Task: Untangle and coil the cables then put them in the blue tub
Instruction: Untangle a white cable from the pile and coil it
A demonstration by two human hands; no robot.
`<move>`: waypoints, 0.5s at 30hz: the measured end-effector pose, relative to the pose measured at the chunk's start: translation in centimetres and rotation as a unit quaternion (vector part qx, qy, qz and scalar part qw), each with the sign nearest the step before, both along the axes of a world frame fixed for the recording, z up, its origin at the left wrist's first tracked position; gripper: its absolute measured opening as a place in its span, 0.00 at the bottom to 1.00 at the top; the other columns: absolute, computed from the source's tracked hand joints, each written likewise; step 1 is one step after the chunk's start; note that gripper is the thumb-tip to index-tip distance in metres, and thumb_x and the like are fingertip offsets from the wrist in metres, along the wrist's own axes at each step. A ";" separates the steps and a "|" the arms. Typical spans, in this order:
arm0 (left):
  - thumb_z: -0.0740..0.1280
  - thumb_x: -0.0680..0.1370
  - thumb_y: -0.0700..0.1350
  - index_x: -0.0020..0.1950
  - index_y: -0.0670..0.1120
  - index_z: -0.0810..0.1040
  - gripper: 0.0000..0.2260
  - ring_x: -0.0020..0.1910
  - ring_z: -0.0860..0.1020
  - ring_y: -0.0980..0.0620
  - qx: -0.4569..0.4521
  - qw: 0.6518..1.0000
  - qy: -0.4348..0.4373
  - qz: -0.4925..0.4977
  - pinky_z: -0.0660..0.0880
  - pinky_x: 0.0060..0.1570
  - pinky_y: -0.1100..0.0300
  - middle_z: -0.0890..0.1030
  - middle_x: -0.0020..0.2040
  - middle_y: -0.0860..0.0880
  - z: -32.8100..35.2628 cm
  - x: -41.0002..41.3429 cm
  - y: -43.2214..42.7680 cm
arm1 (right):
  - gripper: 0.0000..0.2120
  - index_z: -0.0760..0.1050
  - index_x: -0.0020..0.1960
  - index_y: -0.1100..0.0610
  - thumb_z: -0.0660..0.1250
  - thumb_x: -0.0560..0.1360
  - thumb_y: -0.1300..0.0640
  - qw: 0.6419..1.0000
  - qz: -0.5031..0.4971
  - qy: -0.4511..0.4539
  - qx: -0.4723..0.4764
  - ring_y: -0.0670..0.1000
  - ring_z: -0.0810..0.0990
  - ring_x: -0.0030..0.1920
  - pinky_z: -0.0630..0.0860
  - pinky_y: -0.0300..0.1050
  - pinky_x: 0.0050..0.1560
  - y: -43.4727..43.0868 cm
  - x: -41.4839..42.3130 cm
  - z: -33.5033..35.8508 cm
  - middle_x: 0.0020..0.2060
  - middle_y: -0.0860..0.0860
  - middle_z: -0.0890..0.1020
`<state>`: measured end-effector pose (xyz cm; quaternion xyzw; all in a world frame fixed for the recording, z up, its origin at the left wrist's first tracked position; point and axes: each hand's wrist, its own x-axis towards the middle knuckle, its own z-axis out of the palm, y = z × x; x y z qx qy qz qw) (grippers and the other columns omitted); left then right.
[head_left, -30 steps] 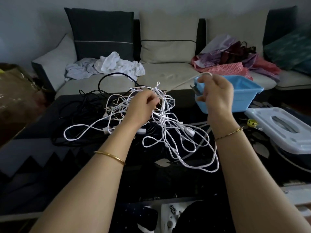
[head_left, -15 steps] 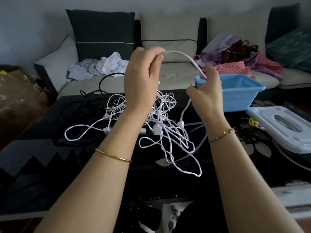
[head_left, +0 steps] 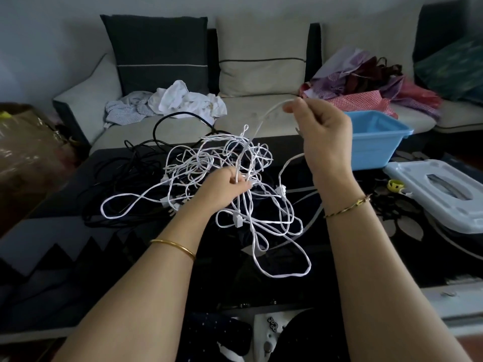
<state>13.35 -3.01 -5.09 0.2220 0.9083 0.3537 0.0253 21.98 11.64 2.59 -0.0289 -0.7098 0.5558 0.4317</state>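
On the dark bench (head_left: 230, 278) in front of a sofa (head_left: 261, 113) lies a loose tangle of white cables (head_left: 209, 163), its loops spreading toward the near edge and out to the left. Just behind and left of it, partly under it, sits a heap of black cables (head_left: 122, 176), with one black loop arching up against the sofa seat.

The left hand (head_left: 224, 188) is low over the middle of the white tangle, its fingers (head_left: 239, 181) curled round a single white strand. That strand rises in a curve to the right hand (head_left: 324, 131), which is held higher and to the right; its fingers (head_left: 294, 107) pinch the cable near its top between thumb and forefinger. Another white length drops from under the right palm back down into the tangle. Each wrist wears a thin gold bangle.

The blue tub (head_left: 373, 152) stands at the far right of the bench, just behind the right hand, and no cable can be seen in the part of it that shows. Beside it, nearer the right edge, lies a pale plastic lid (head_left: 407, 176) with a slot. Crumpled white clothes (head_left: 172, 100) and a pile of red and purple cloth (head_left: 366, 84) rest on the sofa.
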 end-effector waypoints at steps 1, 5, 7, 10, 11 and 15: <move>0.66 0.78 0.48 0.45 0.42 0.78 0.09 0.33 0.75 0.54 -0.016 1.000 -0.018 -0.003 0.72 0.37 0.61 0.78 0.36 0.50 -0.6 -0.2 -0.1 | 0.08 0.82 0.45 0.55 0.64 0.78 0.56 1.000 -0.011 -0.012 0.002 0.41 0.64 0.27 0.64 0.39 0.31 0.2 -0.2 -0.3 0.21 0.38 0.72; 0.59 0.81 0.46 0.42 0.39 0.77 0.14 0.28 0.77 0.52 0.038 0.999 -0.017 0.020 0.73 0.33 0.60 0.81 0.35 0.44 -0.6 -0.1 0.1 | 0.15 0.74 0.36 0.64 0.63 0.76 0.54 0.982 -0.105 -0.149 0.054 0.52 0.70 0.33 0.68 0.47 0.35 1.4 -1.1 -1.6 0.29 0.54 0.74; 0.57 0.82 0.46 0.44 0.39 0.75 0.14 0.27 0.76 0.53 0.114 0.991 0.056 0.040 0.73 0.30 0.61 0.81 0.36 0.44 0.4 0.3 0.4 | 0.15 0.72 0.35 0.61 0.60 0.77 0.55 0.953 -0.108 -0.269 0.083 0.55 0.75 0.37 0.69 0.43 0.36 1.9 -1.4 -2.6 0.35 0.56 0.78; 0.56 0.83 0.44 0.48 0.43 0.75 0.10 0.38 0.80 0.51 0.248 0.960 0.116 0.048 0.79 0.39 0.60 0.79 0.40 0.49 2.3 0.7 1.0 | 0.07 0.74 0.51 0.61 0.59 0.77 0.59 0.899 -0.067 -0.414 0.123 0.60 0.78 0.51 0.73 0.46 0.45 1.5 -1.6 -4.1 0.50 0.59 0.78; 0.57 0.83 0.43 0.49 0.44 0.76 0.09 0.42 0.80 0.50 0.283 0.953 0.106 0.039 0.79 0.44 0.57 0.79 0.42 0.50 2.8 0.9 1.3 | 0.15 0.69 0.62 0.62 0.61 0.76 0.60 0.894 -0.061 -0.423 0.135 0.61 0.76 0.57 0.73 0.48 0.49 1.3 -1.7 -4.5 0.58 0.60 0.74; 0.56 0.82 0.50 0.53 0.46 0.79 0.14 0.49 0.80 0.50 0.227 0.964 0.139 -0.010 0.76 0.54 0.50 0.82 0.46 0.47 3.2 1.3 2.0 | 0.41 0.51 0.77 0.51 0.68 0.70 0.62 0.963 -0.063 -0.216 0.147 0.57 0.68 0.67 0.69 0.53 0.65 0.7 -1.1 -3.3 0.70 0.55 0.63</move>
